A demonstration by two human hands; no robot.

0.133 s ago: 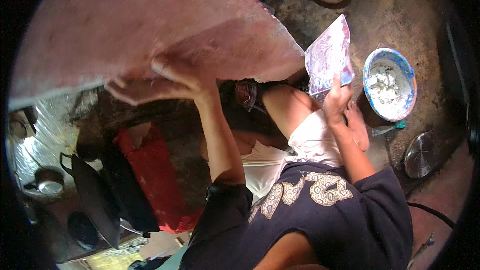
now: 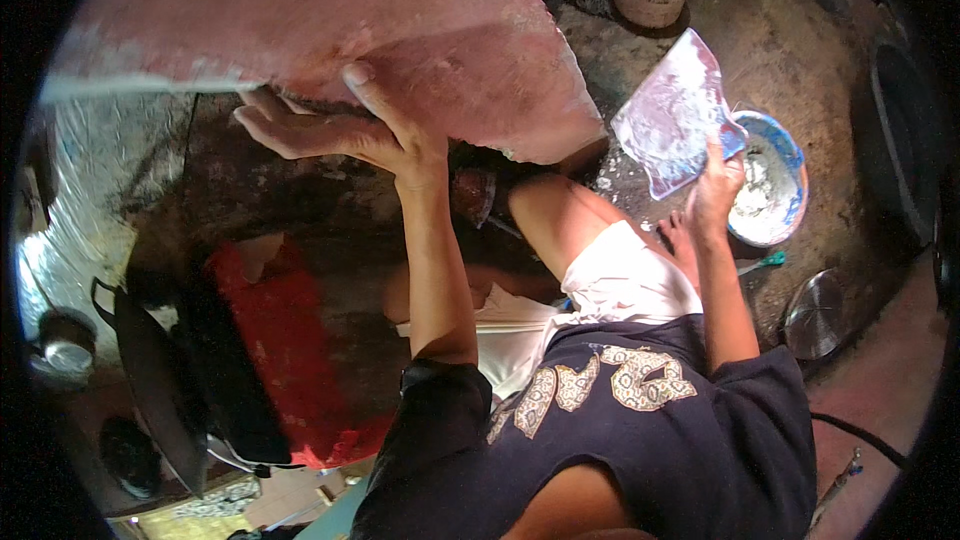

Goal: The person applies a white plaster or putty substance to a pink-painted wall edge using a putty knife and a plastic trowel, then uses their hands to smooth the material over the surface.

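My right hand (image 2: 718,187) grips the lower corner of a translucent pinkish plastic sheet (image 2: 672,120) smeared with white paste. The sheet is tilted up and partly overlaps the view of a blue-rimmed basin (image 2: 797,155), which holds lumpy white paste (image 2: 757,198). My left hand (image 2: 345,135) is at the near edge of a large pinkish-red slab (image 2: 330,10). Its thumb points up over the slab's face, and its fingers stretch left along the edge, apart from the thumb. Whether the palm touches the slab I cannot tell.
A pale tub (image 2: 648,5) with dark and yellow contents stands at the far right. Beside my right arm lie a round metal lid (image 2: 815,315) and a small green-handled tool (image 2: 768,260). To the left are a red cloth-like piece (image 2: 290,350) and a dark wok (image 2: 155,380).
My right hand has moved right with the plastic sheet, closer to the basin. My left hand's fingers now show past the slab's near edge, where before they blurred across its face.
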